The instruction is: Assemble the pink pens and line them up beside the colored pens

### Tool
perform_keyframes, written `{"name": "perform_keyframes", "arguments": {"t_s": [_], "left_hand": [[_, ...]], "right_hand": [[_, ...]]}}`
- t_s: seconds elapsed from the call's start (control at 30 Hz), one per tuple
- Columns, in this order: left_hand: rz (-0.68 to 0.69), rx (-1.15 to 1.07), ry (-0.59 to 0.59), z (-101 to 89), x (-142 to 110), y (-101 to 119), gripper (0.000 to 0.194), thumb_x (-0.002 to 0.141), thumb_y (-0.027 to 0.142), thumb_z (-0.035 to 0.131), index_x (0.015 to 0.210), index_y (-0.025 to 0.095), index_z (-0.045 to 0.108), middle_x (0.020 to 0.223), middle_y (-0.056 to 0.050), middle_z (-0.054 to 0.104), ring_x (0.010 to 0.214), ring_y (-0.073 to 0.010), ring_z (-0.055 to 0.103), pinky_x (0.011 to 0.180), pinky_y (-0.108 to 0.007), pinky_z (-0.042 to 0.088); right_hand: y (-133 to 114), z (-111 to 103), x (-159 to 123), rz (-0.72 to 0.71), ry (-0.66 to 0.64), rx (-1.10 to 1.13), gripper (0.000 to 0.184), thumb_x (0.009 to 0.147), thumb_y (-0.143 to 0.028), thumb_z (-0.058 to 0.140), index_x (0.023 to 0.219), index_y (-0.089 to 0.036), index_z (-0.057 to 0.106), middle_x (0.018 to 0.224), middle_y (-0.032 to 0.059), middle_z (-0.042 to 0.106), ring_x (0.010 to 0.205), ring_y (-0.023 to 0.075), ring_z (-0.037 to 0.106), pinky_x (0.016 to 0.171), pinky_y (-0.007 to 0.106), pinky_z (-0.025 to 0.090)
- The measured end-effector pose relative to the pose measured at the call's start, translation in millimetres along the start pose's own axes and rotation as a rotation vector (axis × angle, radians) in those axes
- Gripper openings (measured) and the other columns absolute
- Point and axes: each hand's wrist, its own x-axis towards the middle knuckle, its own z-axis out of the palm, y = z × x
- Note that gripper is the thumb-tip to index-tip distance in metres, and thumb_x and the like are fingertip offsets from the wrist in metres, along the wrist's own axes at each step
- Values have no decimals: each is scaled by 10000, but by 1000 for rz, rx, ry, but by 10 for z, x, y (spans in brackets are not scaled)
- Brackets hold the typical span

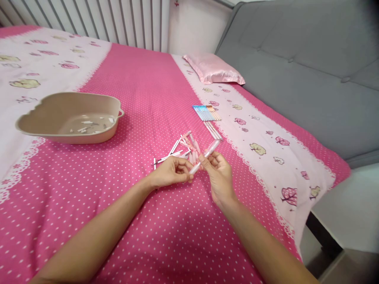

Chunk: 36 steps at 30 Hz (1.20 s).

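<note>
A beige basin (pixel 69 137) holding small white pieces sits toward the bed's (pixel 142 221) left edge. Loose pink and white pen parts (pixel 177 152) lie mid-bed. The left hand (pixel 171 171) pinches the near end of a whitish pen (pixel 211 148) — the right hand (pixel 220 173) grips its middle. Beyond — blue and orange pens (pixel 207 113), lined up, then a pink satin pillow (pixel 214 69) at the far headboard corner.

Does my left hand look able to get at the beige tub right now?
Probably yes: nothing tall stands between the left hand and the beige tub, only bedspread and a few slim sticks, though its fingers are on a pale tube.
</note>
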Motion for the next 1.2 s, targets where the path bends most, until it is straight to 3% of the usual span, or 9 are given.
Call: {"name": "perform_keyframes", "arguments": {"t_s": [0.27, 0.47, 0.73, 0.97, 1.2], "left_hand": [[-32, 32, 37, 5, -18, 64, 188, 724, 246, 631, 811, 83, 665, 617, -59, 684, 444, -72, 504, 458, -185, 358], [-28, -25, 40, 1, -23, 45, 213, 714, 254, 593, 791, 79, 686, 609, -81, 689, 509, -120, 574, 526, -226, 416], [-30, 23, 28, -9, -20, 39, 192, 726, 251, 582, 755, 84, 671, 611, -80, 688, 463, -94, 525, 483, -210, 373], [-22, 24, 6, -13, -20, 25, 199, 736, 272, 622, 792, 85, 662, 605, -61, 684, 423, -67, 472, 454, -197, 332], [-14, 5, -13, -8, -20, 33, 156, 747, 236, 604, 781, 94, 659, 609, -55, 689, 457, -77, 519, 475, -194, 355]], "right_hand": [[-39, 15, -29, 4, -135, 13, 239, 808, -349, 618, 998, -206, 626, 989, 41, 673, 853, 145, 614, 784, 299, 476], [-33, 11, -44, 30, -181, 46, 352, 815, -280, 602, 1162, -232, 568, 1010, 35, 690, 861, 155, 636, 774, 313, 491], [-31, 20, -41, 28, -124, 14, 386, 752, -298, 679, 1110, -213, 565, 928, 40, 707, 824, 173, 661, 706, 300, 517], [-11, 16, -26, 24, -56, 9, 384, 696, -284, 745, 1023, -196, 564, 782, -13, 685, 744, 147, 659, 688, 266, 494], [2, 17, -20, 36, -63, 11, 357, 697, -295, 750, 992, -197, 574, 861, 0, 686, 793, 142, 650, 731, 270, 488]]}}
